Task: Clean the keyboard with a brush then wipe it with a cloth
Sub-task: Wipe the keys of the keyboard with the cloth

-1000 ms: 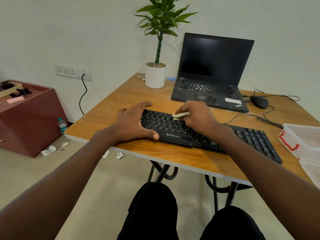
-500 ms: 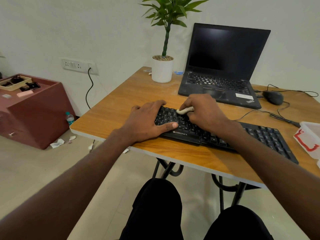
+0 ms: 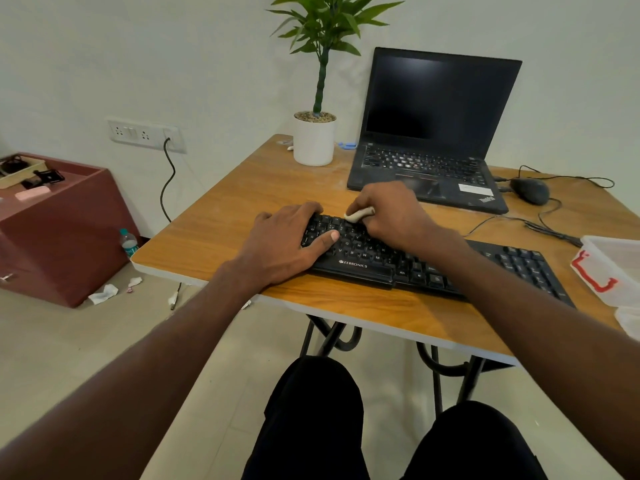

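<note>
At the far left a dark red cabinet [image 3: 62, 233] stands on the floor, with a water bottle [image 3: 129, 242] and scraps of crumpled paper [image 3: 103, 294] beside its base. Above them a wall socket panel [image 3: 145, 133] carries a black cable [image 3: 168, 181] that hangs down behind the wooden table [image 3: 242, 199].

The person's left hand [image 3: 281, 244] lies flat over the left end of the black keyboard [image 3: 429, 268], fingers loosely extended across the far edge and the thumb resting on the keys, holding the board in place without curling round anything. The keyboard sits near the table's front edge; its long axis runs from the left hand toward the lower right, the number pad end pointing to the right corner of the table.

Behind the hands a potted plant [image 3: 314, 136] stands in a white pot.

The right hand [image 3: 389, 216] is curled over the upper key rows and grips a pale brush [image 3: 359, 214], whose visible end sticks out leftward from the fingers and touches the keys near the top row. The bristles cannot be made out.

Farther back an open black laptop [image 3: 436, 133] faces the person, screen dark. To its right lies a black mouse [image 3: 530, 190] with trailing wires, and at the right edge a clear plastic container [image 3: 620, 271] with a red latch.
</note>
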A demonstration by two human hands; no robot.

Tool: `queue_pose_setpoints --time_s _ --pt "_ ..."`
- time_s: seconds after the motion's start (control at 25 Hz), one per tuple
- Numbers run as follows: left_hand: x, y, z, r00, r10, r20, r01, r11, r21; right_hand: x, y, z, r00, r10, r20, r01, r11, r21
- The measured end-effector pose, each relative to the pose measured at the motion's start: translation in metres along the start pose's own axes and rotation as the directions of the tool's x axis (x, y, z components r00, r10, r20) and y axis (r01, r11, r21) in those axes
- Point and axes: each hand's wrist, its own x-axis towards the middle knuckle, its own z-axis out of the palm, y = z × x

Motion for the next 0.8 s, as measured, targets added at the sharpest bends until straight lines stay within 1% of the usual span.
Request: queue_pose_setpoints --time_s 0.04,0.12,0.2,0.24,0.28,0.32,0.36,0.44,0.48,0.52,0.56,0.64,0.68,0.8 --pt "0.000 0.000 0.000 1.000 0.004 -0.007 -0.004 1.000 0.000 -0.004 0.002 0.003 0.999 -0.013 -0.051 0.016 0.998 0.063" --pt "0.001 0.000 0.001 1.000 0.008 -0.012 -0.008 1.000 -0.010 -0.010 0.010 0.006 0.988 0.020 -0.151 0.014 0.975 0.221" --pt "0.000 0.000 0.000 1.000 0.016 -0.014 -0.017 0.999 -0.039 -0.017 0.012 0.005 0.983 0.015 -0.184 0.043 0.951 0.307" --pt "0.000 0.001 0.001 1.000 0.021 -0.016 -0.022 0.998 -0.056 -0.019 0.009 0.006 0.985 -0.029 -0.173 0.080 0.952 0.296" --pt "-0.001 0.000 0.001 1.000 0.023 -0.020 -0.025 0.998 -0.066 -0.020 0.006 0.008 0.985 -0.079 -0.156 0.117 0.960 0.253" --pt "-0.001 0.000 0.001 0.999 0.024 -0.022 -0.025 0.997 -0.071 -0.017 0.003 0.011 0.986 -0.100 -0.134 0.125 0.973 0.194" --pt "-0.002 0.000 0.001 0.999 0.025 -0.025 -0.027 0.997 -0.075 -0.012 0.001 0.011 0.991 -0.078 -0.109 0.092 0.987 0.133" --pt "-0.002 -0.001 0.002 0.999 0.025 -0.033 -0.027 0.996 -0.081 0.004 -0.003 0.008 0.998 0.032 -0.046 -0.032 0.999 0.011" --pt "-0.002 -0.001 0.002 0.999 0.027 -0.038 -0.030 0.996 -0.085 0.009 -0.007 0.006 0.996 0.076 -0.036 -0.077 0.997 -0.019" --pt "-0.001 -0.001 0.002 0.999 0.031 -0.044 -0.035 0.995 -0.089 0.010 -0.011 0.006 0.995 0.091 -0.039 -0.091 0.996 -0.016" --pt "-0.001 -0.002 0.002 0.998 0.036 -0.049 -0.040 0.995 -0.091 0.006 -0.015 0.005 0.996 0.066 -0.054 -0.065 0.998 0.011" --pt "0.000 -0.003 0.003 0.997 0.046 -0.057 -0.051 0.994 -0.094 -0.014 -0.014 0.003 0.998 -0.031 -0.052 0.034 0.998 0.059" --pt "0.000 -0.003 0.004 0.997 0.049 -0.058 -0.055 0.994 -0.098 -0.024 -0.009 0.000 0.998 -0.046 -0.042 0.048 0.997 0.059" --pt "0.000 -0.006 0.005 0.997 0.051 -0.063 -0.058 0.992 -0.109 -0.027 0.009 -0.010 0.992 0.113 -0.056 -0.111 0.993 0.045"
